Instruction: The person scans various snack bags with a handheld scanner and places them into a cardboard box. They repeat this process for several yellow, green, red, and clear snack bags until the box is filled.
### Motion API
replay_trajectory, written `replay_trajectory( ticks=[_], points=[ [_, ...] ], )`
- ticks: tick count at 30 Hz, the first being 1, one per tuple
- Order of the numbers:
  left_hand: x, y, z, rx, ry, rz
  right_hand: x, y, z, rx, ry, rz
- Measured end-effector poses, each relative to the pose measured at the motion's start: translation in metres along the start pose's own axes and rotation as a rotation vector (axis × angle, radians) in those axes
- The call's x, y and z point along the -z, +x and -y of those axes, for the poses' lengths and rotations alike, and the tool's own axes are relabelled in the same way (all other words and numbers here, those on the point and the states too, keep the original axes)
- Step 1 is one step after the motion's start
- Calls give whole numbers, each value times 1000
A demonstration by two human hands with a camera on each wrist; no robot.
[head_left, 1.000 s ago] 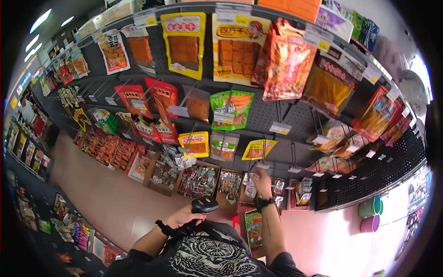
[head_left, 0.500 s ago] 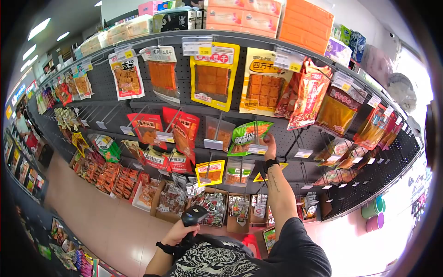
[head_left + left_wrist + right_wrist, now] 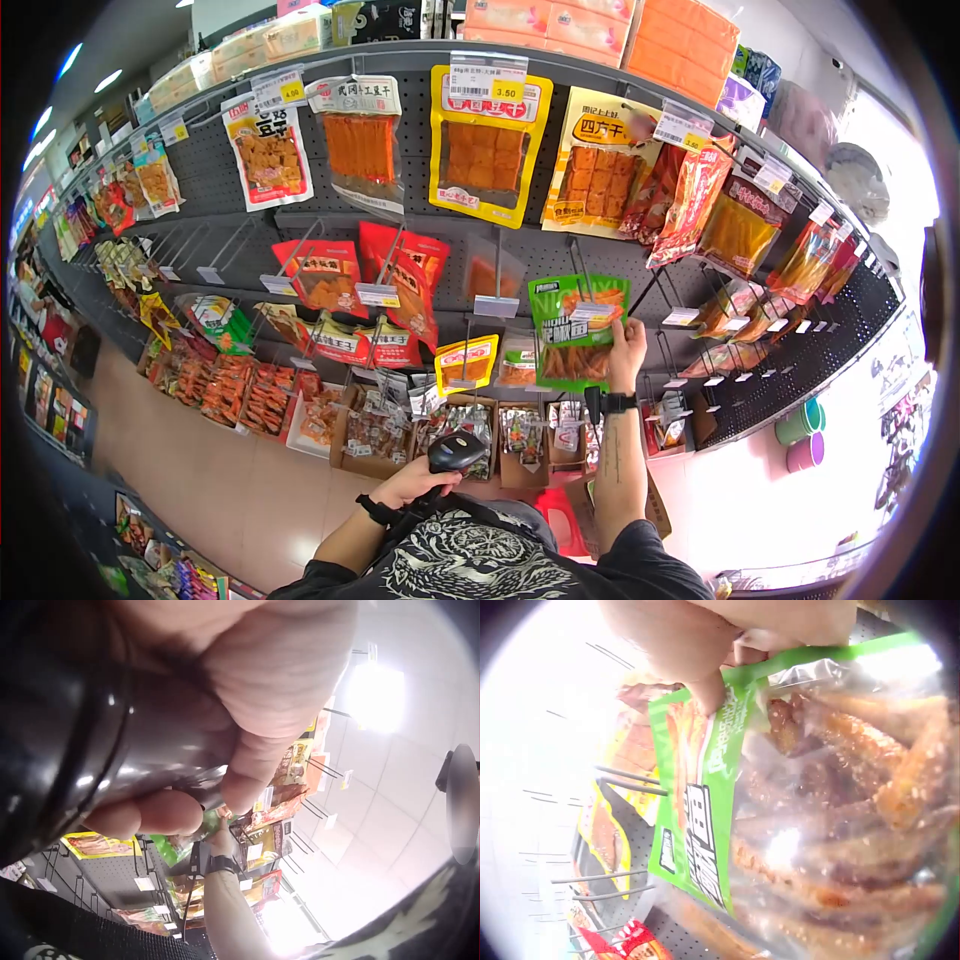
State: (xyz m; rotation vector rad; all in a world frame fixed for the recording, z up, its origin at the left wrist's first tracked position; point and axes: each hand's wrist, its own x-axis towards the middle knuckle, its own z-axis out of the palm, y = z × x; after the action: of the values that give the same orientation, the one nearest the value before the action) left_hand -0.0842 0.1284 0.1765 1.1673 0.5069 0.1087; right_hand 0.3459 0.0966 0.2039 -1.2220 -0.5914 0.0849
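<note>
A black handheld barcode scanner [image 3: 457,452] sits in my left hand [image 3: 405,484], low in front of the chest. In the left wrist view my fingers curl round the scanner's glossy dark body [image 3: 150,735]. My right hand [image 3: 627,352] pinches the right edge of a green snack bag [image 3: 572,367] on the middle row of the rack. Through the bag's clear window, brown sesame-dotted strips [image 3: 840,892] show in the right wrist view. A price tag [image 3: 592,312] on a hook's end stands in front of the bag's printed upper part.
Metal hooks with price tags [image 3: 496,306] jut from the dark pegboard rack. Red bags [image 3: 318,280] hang to the left, a yellow-edged bag [image 3: 490,150] above. Open cartons of small packets [image 3: 372,432] line the floor, with a red stool [image 3: 562,520] near my body.
My right hand has risen from the lower hooks to the green bag. The bag, tilted half a second ago, now faces me squarely and looks larger. My left hand keeps the scanner.
</note>
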Motion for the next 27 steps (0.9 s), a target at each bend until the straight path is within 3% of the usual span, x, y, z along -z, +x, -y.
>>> replay_trajectory(
  ticks=[6, 12, 14, 16, 18, 19, 20, 23, 25, 27],
  points=[
    [6, 15, 2, 7, -12, 87, 22, -49, 60, -142, -72, -22],
    [6, 30, 12, 38, -11, 170, 59, -106, 53, -266, -208, 35],
    [8, 33, 16, 47, 5, 182, 73, -138, 40, -390, -100, 54],
    [4, 34, 9, 25, 11, 187, 77, -165, 40, -432, 298, -56],
    [-4, 34, 1, 36, 16, 153, 127, -189, -8, -597, 791, 72],
    [-3, 37, 3, 53, 29, 171, 119, -197, -10, -628, 974, 103],
    [-4, 41, 8, 81, 43, 201, 122, -216, -4, -743, 871, 80],
    [-13, 51, 9, 84, 127, 293, 123, -241, -55, -660, 1215, 141],
    [-29, 49, -9, 99, 116, 367, 86, -229, 3, -554, 1364, 250],
    [-43, 43, -31, 156, 99, 404, 85, -228, 21, -510, 1316, 133]
  ],
)
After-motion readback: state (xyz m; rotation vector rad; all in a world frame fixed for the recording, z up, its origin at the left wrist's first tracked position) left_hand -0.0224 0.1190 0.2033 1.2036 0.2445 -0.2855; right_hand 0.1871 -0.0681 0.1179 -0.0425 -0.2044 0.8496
